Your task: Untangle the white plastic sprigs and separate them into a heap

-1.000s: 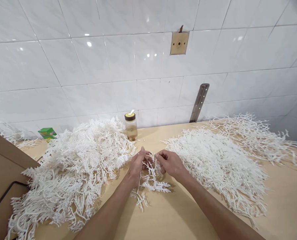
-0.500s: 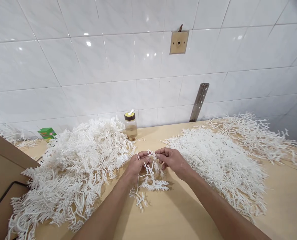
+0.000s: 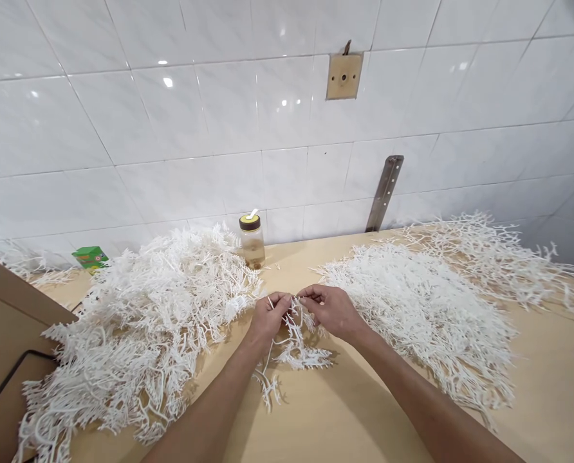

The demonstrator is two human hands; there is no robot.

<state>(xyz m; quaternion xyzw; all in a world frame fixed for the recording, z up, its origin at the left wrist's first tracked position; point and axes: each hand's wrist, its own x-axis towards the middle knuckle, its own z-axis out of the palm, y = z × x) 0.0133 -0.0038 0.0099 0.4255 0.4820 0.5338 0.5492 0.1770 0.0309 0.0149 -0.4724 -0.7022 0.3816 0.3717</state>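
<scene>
Between my hands hangs a white branching plastic sprig [image 3: 302, 352], its forked twigs drooping toward the table. My left hand [image 3: 268, 316] is closed on it with thumb and fingers pinched near the top; a thin white stem pokes up beside the knuckles. My right hand [image 3: 331, 308] pinches the sprig's upper end, fingertips close to the left ones. Exactly where the fingers meet the plastic is partly hidden. A large tangled heap of white sprigs [image 3: 161, 321] lies to the left, and a flatter, combed-looking pile [image 3: 426, 315] lies to the right.
Behind the left heap stand a jar with a yellow and brown lid [image 3: 252, 241] and a green box [image 3: 90, 257]. More white branches [image 3: 490, 254] spread at the back right. A brown cardboard box [image 3: 11, 334] borders the left. A metal bracket [image 3: 385, 193] leans against the tiled wall.
My left fingers have closed in higher on the sprig, nearer my right fingertips. The hanging twigs have shifted slightly right. Both piles look the same.
</scene>
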